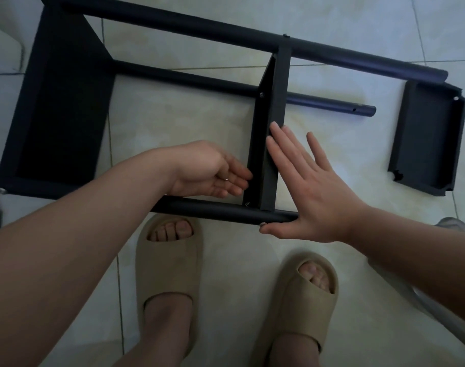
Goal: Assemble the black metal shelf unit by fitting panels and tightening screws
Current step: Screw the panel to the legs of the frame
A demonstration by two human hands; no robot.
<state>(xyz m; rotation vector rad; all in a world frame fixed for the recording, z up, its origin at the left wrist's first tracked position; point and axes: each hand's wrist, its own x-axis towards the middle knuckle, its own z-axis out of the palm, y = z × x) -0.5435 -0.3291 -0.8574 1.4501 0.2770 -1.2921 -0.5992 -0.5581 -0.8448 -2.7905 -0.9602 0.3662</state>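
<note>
On the floor (173,115), shelf panel (275,102) between hands, right hand (313,192) fingers (281,152) straight against it, left hand (205,168) fingers (235,178) half-curled, hold unclear.

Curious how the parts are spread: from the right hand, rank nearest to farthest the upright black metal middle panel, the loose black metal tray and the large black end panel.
1. Upright black metal middle panel: touched by the right hand.
2. Loose black metal tray: on the floor, right.
3. Large black end panel: far left.
</note>
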